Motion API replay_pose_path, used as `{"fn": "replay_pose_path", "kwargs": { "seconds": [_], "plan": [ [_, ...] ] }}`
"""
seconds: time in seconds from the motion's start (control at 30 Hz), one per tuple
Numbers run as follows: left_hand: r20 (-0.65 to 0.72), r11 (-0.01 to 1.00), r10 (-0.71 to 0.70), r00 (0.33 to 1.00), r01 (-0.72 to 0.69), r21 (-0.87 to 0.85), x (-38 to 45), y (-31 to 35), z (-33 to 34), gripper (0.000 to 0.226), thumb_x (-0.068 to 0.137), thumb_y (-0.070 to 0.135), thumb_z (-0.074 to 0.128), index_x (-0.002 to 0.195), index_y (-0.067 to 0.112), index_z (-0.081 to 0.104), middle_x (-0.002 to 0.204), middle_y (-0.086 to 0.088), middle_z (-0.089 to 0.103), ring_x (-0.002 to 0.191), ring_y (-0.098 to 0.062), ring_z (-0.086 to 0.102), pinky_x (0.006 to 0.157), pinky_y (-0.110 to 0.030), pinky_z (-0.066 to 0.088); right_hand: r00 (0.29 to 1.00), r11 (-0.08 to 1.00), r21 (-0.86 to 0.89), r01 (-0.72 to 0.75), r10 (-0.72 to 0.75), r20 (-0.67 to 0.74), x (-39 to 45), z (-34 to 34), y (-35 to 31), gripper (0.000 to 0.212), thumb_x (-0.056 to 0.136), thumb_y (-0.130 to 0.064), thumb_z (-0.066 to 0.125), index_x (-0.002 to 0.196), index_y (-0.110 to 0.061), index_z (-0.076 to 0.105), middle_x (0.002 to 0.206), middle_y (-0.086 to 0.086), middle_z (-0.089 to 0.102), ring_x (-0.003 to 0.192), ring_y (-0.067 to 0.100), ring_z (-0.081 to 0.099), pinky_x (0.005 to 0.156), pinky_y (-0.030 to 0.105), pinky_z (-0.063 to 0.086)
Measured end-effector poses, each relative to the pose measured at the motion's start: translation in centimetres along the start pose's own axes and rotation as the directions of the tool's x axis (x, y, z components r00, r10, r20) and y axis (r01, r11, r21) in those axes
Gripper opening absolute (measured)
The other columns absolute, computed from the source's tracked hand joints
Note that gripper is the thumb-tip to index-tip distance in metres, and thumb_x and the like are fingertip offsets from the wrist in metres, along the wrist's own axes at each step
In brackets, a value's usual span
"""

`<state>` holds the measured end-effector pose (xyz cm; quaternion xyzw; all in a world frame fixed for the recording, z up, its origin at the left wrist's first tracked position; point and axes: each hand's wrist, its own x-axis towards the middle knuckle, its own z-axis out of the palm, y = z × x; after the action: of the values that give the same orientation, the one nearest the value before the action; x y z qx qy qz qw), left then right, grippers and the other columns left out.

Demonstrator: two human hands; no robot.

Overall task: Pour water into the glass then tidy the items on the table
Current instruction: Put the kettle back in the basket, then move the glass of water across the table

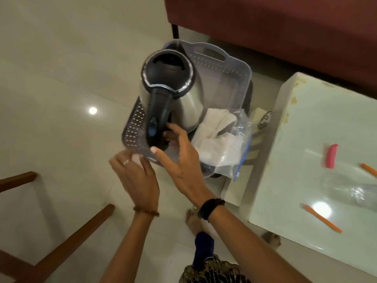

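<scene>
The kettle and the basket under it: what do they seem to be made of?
The kettle body looks like brushed stainless steel: silvery, with soft reflections. Its handle and lid look like dark matte plastic. The basket looks like pale grey moulded plastic, judging by its perforated walls and cut-out grip.

Silver kettle [189,103] with black handle [157,119]; grey basket [230,72] with a perforated pattern; white cloth [216,139]; pink eraser [332,155]; orange pencils [322,218]; pale green bench [306,150].
</scene>
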<state>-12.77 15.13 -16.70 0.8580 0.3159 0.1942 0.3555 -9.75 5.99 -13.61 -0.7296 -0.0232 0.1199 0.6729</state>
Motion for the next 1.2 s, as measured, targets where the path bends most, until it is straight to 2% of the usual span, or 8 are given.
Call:
{"fn": "replay_pose_path", "kwargs": {
  "seconds": [0.1, 0.27, 0.53, 0.67, 0.83, 0.93, 1.07, 1.2],
  "plan": [
    [0.195, 0.984, 0.128, 0.973, -0.1, -0.147, -7.5, 3.0, 0.5, 0.016, 0.087, 0.018, 0.046, 0.092, 0.032, 0.04, 0.09, 0.009, 0.044, 0.078, -0.001, 0.043, 0.068, -0.016, 0.04, 0.995, 0.999, -0.039, 0.016, -0.02, -0.101, -3.3, -5.6, 1.0, 0.032, 0.088, -0.022, 0.059, 0.116, -0.034, 0.048, 0.111, -0.006, 0.06, 0.1, 0.002, 0.058, 0.086, 0.016, 0.048],
    [0.608, 0.966, 0.2, 0.768, -0.051, -0.254, -18.6, 9.3, 4.9, 0.031, 0.091, 0.017, 0.052, 0.089, 0.046, 0.039, 0.087, 0.012, 0.051, 0.079, -0.003, 0.054, 0.066, -0.016, 0.045, 0.939, 0.984, -0.142, -0.112, 0.058, -0.339, -11.2, -18.8, 3.9, 0.04, 0.084, -0.005, 0.055, 0.109, -0.037, 0.05, 0.1, -0.016, 0.064, 0.081, 0.006, 0.062, 0.073, 0.011, 0.046],
    [0.878, 0.954, 0.235, 0.417, 0.075, -0.291, -33.0, 16.5, 15.0, 0.053, 0.079, 0.012, 0.069, 0.103, 0.046, 0.037, 0.111, 0.026, 0.041, 0.099, 0.0, 0.049, 0.077, -0.003, 0.042, 0.732, 0.928, -0.187, -0.323, 0.119, -0.671, -23.5, -38.2, 9.0, 0.053, 0.083, 0.002, 0.058, 0.102, -0.046, 0.045, 0.098, -0.014, 0.062, 0.076, 0.004, 0.06, 0.064, 0.006, 0.044],
    [0.918, 0.953, 0.22, 0.329, 0.128, -0.275, -36.9, 18.0, 19.5, 0.074, 0.07, 0.017, 0.078, 0.118, 0.047, 0.03, 0.123, 0.023, 0.034, 0.113, -0.005, 0.041, 0.09, -0.01, 0.04, 0.629, 0.927, -0.092, -0.365, 0.172, -0.758, -26.4, -44.1, 12.1, 0.053, 0.082, -0.002, 0.061, 0.108, -0.043, 0.04, 0.105, -0.011, 0.054, 0.079, 0.005, 0.057, 0.064, 0.008, 0.046],
    [0.918, 0.954, 0.278, 0.282, 0.034, -0.299, -38.4, 20.1, 24.0, 0.1, 0.058, 0.025, 0.086, 0.128, 0.049, 0.019, 0.132, 0.022, 0.024, 0.126, -0.003, 0.029, 0.102, -0.02, 0.028, 0.733, 0.92, 0.021, -0.39, 0.324, -0.598, -25.9, -48.2, 16.1, 0.076, 0.074, -0.017, 0.076, 0.13, -0.034, 0.029, 0.129, -0.015, 0.038, 0.109, 0.003, 0.047, 0.08, 0.013, 0.044],
    [0.926, 0.954, 0.294, 0.237, -0.024, -0.298, -38.7, 21.0, 26.0, 0.108, 0.056, 0.019, 0.087, 0.14, 0.031, 0.02, 0.14, 0.01, 0.028, 0.127, -0.003, 0.03, 0.104, -0.02, 0.028, 0.814, 0.923, 0.028, -0.384, 0.353, -0.461, -24.1, -49.3, 17.6, 0.096, 0.066, -0.033, 0.078, 0.141, -0.026, 0.019, 0.145, -0.005, 0.03, 0.126, 0.012, 0.039, 0.096, 0.027, 0.04],
    [0.921, 0.94, 0.34, 0.19, -0.055, -0.336, -38.4, 21.1, 27.0, 0.1, 0.059, 0.015, 0.086, 0.138, 0.03, 0.026, 0.133, 0.016, 0.04, 0.125, -0.006, 0.039, 0.102, -0.025, 0.037, 0.867, 0.936, -0.057, -0.348, 0.298, -0.399, -22.5, -50.0, 18.6, 0.093, 0.068, -0.016, 0.078, 0.138, -0.034, 0.02, 0.134, -0.011, 0.044, 0.116, 0.009, 0.05, 0.094, 0.031, 0.046],
    [0.906, 0.928, 0.367, 0.211, -0.155, -0.34, -38.2, 21.7, 26.7, 0.09, 0.057, 0.018, 0.087, 0.12, 0.048, 0.03, 0.116, 0.036, 0.04, 0.11, 0.008, 0.044, 0.088, -0.003, 0.038, 0.881, 0.94, -0.104, -0.325, 0.261, -0.396, -22.5, -50.5, 18.6, 0.085, 0.068, -0.024, 0.078, 0.133, -0.038, 0.026, 0.126, -0.016, 0.05, 0.109, 0.001, 0.051, 0.088, 0.02, 0.044]
  ]
}}
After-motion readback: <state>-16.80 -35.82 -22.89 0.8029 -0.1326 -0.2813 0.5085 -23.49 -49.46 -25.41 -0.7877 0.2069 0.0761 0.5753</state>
